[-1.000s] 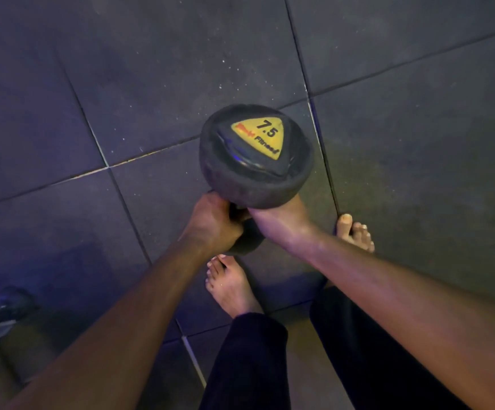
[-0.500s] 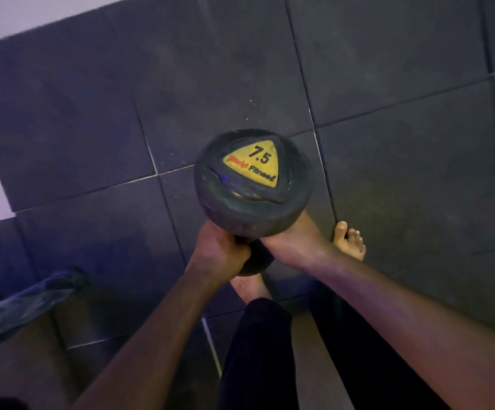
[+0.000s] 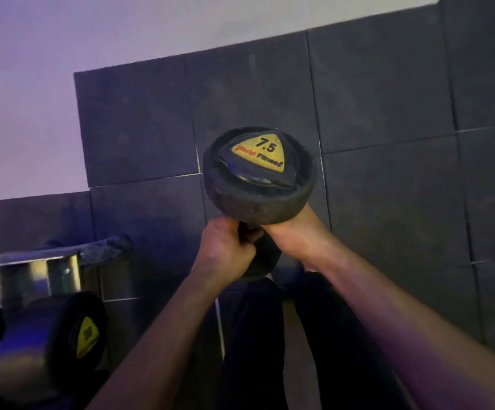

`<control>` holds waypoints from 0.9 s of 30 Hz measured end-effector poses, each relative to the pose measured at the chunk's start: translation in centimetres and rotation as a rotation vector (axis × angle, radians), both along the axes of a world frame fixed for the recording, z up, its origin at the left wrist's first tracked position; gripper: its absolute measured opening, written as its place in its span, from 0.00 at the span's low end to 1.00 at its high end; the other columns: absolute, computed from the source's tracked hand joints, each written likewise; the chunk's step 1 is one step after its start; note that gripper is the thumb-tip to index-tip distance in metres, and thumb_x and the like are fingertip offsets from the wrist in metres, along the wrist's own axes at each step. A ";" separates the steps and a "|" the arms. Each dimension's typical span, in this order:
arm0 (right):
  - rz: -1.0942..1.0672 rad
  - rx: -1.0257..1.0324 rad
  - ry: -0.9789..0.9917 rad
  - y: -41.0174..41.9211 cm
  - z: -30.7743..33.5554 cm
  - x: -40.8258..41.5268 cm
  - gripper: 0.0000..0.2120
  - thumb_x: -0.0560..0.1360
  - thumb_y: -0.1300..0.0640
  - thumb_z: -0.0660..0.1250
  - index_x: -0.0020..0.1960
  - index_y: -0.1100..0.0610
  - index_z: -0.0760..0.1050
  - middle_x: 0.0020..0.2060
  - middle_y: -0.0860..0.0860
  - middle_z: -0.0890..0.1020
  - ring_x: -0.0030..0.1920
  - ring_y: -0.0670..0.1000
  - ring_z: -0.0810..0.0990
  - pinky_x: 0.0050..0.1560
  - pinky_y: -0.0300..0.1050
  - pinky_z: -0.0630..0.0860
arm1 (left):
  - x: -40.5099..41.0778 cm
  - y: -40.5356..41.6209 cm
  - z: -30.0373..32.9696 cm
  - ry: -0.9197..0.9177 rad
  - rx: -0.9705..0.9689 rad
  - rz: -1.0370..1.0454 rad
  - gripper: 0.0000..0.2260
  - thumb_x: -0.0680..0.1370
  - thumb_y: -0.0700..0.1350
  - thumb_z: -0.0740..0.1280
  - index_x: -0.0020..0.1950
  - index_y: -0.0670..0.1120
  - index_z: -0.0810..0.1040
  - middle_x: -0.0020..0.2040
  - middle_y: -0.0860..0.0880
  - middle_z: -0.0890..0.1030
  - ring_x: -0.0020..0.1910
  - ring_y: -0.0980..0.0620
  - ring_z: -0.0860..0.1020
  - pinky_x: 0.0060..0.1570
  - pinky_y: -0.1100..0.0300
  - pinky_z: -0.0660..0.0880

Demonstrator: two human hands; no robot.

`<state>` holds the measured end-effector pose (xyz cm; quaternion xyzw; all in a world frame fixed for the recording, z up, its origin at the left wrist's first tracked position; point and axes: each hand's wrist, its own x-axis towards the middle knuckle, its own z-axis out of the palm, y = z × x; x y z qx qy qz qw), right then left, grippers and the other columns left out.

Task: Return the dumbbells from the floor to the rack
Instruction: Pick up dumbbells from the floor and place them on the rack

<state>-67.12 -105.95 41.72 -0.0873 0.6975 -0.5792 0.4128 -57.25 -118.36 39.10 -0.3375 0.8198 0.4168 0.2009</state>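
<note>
A black 7.5 dumbbell [image 3: 258,179] with a yellow triangular label stands on end in the air, its top head facing me. My left hand [image 3: 225,247] grips the handle just under that head. My right hand [image 3: 296,232] holds the handle from the other side, tucked under the head's rim. The lower head [image 3: 262,261] shows partly between my hands. At the lower left stands the metal rack [image 3: 42,273], with another black dumbbell [image 3: 75,329] bearing a yellow label lying on it.
Dark rubber floor tiles [image 3: 388,113] cover most of the view, meeting a pale floor or wall [image 3: 27,99] at the upper left. My dark trouser legs [image 3: 255,350] fill the bottom centre.
My view has swung up and to the left, so the rack and a stored dumbbell have come into sight at the lower left. Both hands keep the same grip on the dumbbell; my feet have left view.
</note>
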 end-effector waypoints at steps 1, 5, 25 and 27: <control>-0.002 -0.018 -0.017 -0.2 2.0 0.4 0.09 0.81 0.61 0.71 0.59 0.52 0.84 0.54 0.48 0.88 0.57 0.46 0.85 0.62 0.49 0.82 | 0.5 0.0 2.2 0.005 0.011 0.018 0.04 0.74 0.44 0.74 0.47 0.50 0.82 0.44 0.52 0.85 0.48 0.53 0.84 0.50 0.54 0.82; 0.022 -0.005 -0.113 -1.0 9.8 2.3 0.09 0.78 0.60 0.73 0.57 0.54 0.85 0.53 0.54 0.89 0.57 0.57 0.87 0.59 0.68 0.82 | 3.4 0.2 11.1 0.041 0.013 0.093 0.04 0.72 0.49 0.73 0.46 0.54 0.82 0.45 0.54 0.86 0.50 0.53 0.84 0.53 0.54 0.82; 0.804 -0.080 0.182 -13.7 38.3 16.0 0.10 0.76 0.70 0.72 0.56 0.63 0.84 0.51 0.61 0.89 0.50 0.50 0.85 0.56 0.62 0.84 | 22.5 -1.4 38.1 0.307 -0.211 0.873 0.12 0.67 0.58 0.73 0.48 0.58 0.79 0.45 0.54 0.86 0.48 0.52 0.85 0.53 0.49 0.81; 0.876 -0.127 0.222 -16.3 39.4 18.8 0.11 0.75 0.72 0.69 0.55 0.64 0.84 0.51 0.62 0.88 0.52 0.54 0.87 0.56 0.65 0.84 | 25.2 -2.5 38.9 0.335 -0.241 0.971 0.16 0.67 0.60 0.72 0.52 0.56 0.80 0.46 0.54 0.86 0.49 0.51 0.85 0.52 0.48 0.81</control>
